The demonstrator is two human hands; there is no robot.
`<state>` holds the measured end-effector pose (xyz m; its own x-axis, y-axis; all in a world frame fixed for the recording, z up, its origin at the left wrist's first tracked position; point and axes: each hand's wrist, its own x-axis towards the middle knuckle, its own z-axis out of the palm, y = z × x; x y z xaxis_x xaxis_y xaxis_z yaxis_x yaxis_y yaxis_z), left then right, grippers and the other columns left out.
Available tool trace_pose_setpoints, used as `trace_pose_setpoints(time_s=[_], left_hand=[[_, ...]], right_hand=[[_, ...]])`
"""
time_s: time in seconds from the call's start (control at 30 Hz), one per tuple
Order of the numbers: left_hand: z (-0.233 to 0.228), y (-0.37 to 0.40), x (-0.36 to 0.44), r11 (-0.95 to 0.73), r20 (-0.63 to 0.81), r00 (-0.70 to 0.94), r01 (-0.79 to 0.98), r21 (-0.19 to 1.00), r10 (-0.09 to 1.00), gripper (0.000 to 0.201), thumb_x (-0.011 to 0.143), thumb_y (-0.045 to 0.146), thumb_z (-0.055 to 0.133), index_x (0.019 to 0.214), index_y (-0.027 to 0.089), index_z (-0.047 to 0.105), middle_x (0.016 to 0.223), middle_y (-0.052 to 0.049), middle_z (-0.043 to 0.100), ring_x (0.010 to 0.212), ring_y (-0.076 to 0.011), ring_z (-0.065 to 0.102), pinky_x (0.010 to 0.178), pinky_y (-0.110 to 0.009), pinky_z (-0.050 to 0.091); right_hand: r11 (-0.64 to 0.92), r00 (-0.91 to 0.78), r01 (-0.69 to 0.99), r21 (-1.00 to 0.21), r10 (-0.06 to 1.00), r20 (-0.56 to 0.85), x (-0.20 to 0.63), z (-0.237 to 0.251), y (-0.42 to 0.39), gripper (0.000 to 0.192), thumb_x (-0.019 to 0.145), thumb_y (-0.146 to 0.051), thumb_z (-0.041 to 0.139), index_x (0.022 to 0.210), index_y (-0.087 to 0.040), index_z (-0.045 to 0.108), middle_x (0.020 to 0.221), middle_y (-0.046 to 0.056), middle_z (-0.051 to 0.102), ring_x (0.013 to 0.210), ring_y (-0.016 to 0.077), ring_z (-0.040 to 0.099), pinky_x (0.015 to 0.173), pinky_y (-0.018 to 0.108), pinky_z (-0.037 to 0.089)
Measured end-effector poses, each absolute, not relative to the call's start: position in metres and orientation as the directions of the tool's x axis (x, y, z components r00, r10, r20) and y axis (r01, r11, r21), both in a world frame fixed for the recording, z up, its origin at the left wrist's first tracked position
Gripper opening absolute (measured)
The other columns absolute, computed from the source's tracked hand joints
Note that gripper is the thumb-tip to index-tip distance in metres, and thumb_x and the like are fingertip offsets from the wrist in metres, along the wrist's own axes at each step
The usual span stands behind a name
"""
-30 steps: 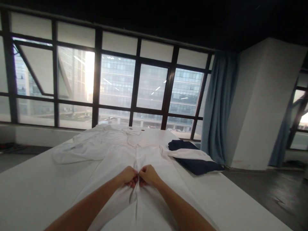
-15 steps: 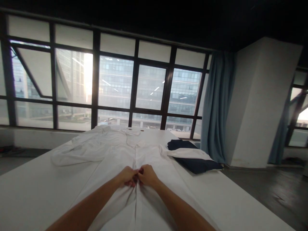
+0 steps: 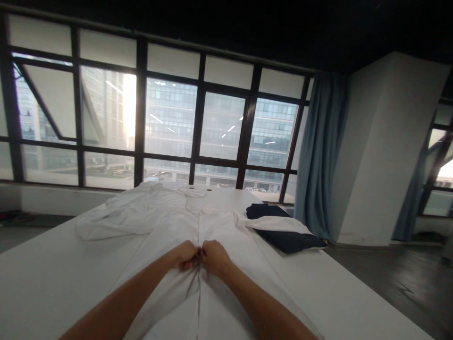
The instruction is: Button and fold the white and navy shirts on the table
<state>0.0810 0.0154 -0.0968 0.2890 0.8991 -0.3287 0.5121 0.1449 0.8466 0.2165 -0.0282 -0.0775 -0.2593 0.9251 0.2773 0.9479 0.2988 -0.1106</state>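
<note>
A long white coat (image 3: 226, 236) with a front opening lies spread out, its collar end away from me and its lower part running towards me. My left hand (image 3: 187, 255) and my right hand (image 3: 213, 257) meet at the middle of the front opening. Both are closed, with fingertips pinching the two front edges of the coat. The cloth is pulled into folds just below them. Any button between the fingers is hidden.
Under the coat is a white table (image 3: 67, 283). Another crumpled white garment (image 3: 141, 205) lies at the far left. Navy folded cloth (image 3: 288, 241) sits at the right, with a white sleeve (image 3: 279, 224) across it. Windows, a blue curtain (image 3: 316, 165) and a pillar (image 3: 375, 156) stand beyond.
Both hands have shifted slightly, drawing closer together at the front opening while keeping their pinch. The view has tilted a little; the garments lie as before.
</note>
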Motion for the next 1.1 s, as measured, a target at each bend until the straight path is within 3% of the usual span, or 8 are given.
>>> trace_pose_setpoints(time_s=[0.23,0.6,0.83,0.93,1.1], left_hand=[[-0.09,0.02,0.075,0.255,-0.381,0.379,0.34,0.905,0.843,0.046,0.068,0.05,0.066,0.051,0.018,0.038,0.039,0.01,0.032,0.032,-0.0024,0.026,0.037,-0.02,0.013],[-0.095,0.012,0.084,0.151,-0.263,0.253,0.389,0.909,0.931,0.034,0.08,0.024,0.049,0.048,0.02,0.037,0.036,0.007,0.031,0.033,-0.0061,0.027,0.039,-0.022,0.016],[-0.093,0.005,0.083,0.07,-0.191,0.328,0.349,0.935,0.925,0.032,0.078,0.02,0.045,0.048,0.02,0.034,0.04,0.007,0.031,0.034,-0.0064,0.028,0.039,-0.021,0.017],[-0.094,0.004,0.085,0.019,-0.142,0.347,0.336,0.942,0.927,0.032,0.079,0.024,0.046,0.049,0.02,0.034,0.039,0.007,0.031,0.034,-0.0064,0.029,0.038,-0.021,0.017],[-0.097,0.006,0.083,-0.055,-0.084,0.36,0.361,0.931,0.929,0.038,0.08,0.039,0.05,0.049,0.02,0.038,0.035,0.007,0.035,0.032,-0.007,0.034,0.037,-0.021,0.019]], right_hand=[[0.311,-0.245,0.934,-0.176,0.916,0.317,0.221,-0.079,-0.023,0.022,0.083,-0.023,0.049,0.088,-0.013,0.069,0.087,0.013,0.071,0.081,0.0215,0.066,0.064,0.026,0.039],[0.421,-0.299,0.821,-0.386,0.892,0.338,0.232,-0.087,-0.018,0.017,0.08,-0.021,0.056,0.083,-0.014,0.071,0.078,0.008,0.072,0.07,0.0144,0.064,0.062,0.021,0.04],[0.376,-0.321,0.688,-0.621,0.925,0.204,0.246,-0.089,-0.006,0.023,0.08,-0.022,0.051,0.068,-0.014,0.068,0.053,0.002,0.065,0.051,0.0122,0.06,0.055,0.019,0.042],[0.374,-0.307,0.686,-0.624,0.927,0.218,0.245,-0.091,-0.004,0.023,0.08,-0.022,0.05,0.064,-0.015,0.065,0.05,0.001,0.063,0.048,0.0112,0.058,0.053,0.018,0.041],[0.408,-0.269,0.708,-0.576,0.91,0.315,0.24,-0.092,-0.009,0.017,0.08,-0.021,0.051,0.074,-0.014,0.064,0.053,0.001,0.063,0.048,0.0106,0.057,0.051,0.018,0.038]])
